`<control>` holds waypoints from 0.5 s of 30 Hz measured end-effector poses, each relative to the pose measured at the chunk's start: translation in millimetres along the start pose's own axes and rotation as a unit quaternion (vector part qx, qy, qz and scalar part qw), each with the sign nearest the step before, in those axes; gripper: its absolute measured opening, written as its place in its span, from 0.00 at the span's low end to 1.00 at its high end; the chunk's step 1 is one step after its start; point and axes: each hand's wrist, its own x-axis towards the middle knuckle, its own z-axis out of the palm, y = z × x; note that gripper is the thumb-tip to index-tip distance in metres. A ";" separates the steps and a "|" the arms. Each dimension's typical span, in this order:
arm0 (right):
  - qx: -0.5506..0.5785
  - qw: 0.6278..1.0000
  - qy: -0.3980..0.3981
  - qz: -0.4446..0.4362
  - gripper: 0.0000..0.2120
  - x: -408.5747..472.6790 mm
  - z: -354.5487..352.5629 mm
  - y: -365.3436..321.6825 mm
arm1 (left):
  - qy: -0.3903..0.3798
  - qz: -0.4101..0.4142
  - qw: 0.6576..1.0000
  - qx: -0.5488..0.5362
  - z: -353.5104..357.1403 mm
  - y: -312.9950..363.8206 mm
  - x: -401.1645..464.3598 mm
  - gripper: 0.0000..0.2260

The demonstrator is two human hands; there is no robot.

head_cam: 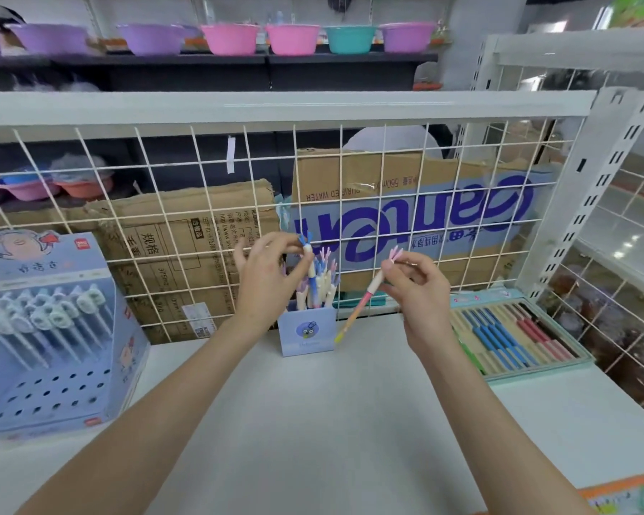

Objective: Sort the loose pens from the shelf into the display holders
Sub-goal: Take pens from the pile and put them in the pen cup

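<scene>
A blue display stand (49,351) fills the shelf's (313,421) left edge. The left hand (266,276) pinches a blue-topped pen (310,262) above the small holder (307,334) standing against the wire grid (186,202). The right hand (421,291) pinches a pink pen (361,304), tilted just beside that holder. A pencil tray (513,330) sits at the right edge; bare shelf lies in front.

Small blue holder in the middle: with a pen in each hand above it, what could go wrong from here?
The small blue holder looks light and crowded; the blue-topped pen in the left hand might jam or tip it. The right hand pinches the pink-topped pen only near its top, tilted, so it could slip onto the shelf.
</scene>
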 end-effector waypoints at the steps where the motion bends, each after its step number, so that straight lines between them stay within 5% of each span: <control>1: -0.001 1.000 0.013 -0.001 0.05 3.3 0.4 -0.9 | -0.004 0.011 1.000 0.002 0.7 0.8 0.5 0.09; 15: 0.011 0.993 0.090 -0.070 0.07 34.9 21.3 -20.3 | -0.084 -0.006 0.996 -0.008 -7.0 -0.1 19.3 0.07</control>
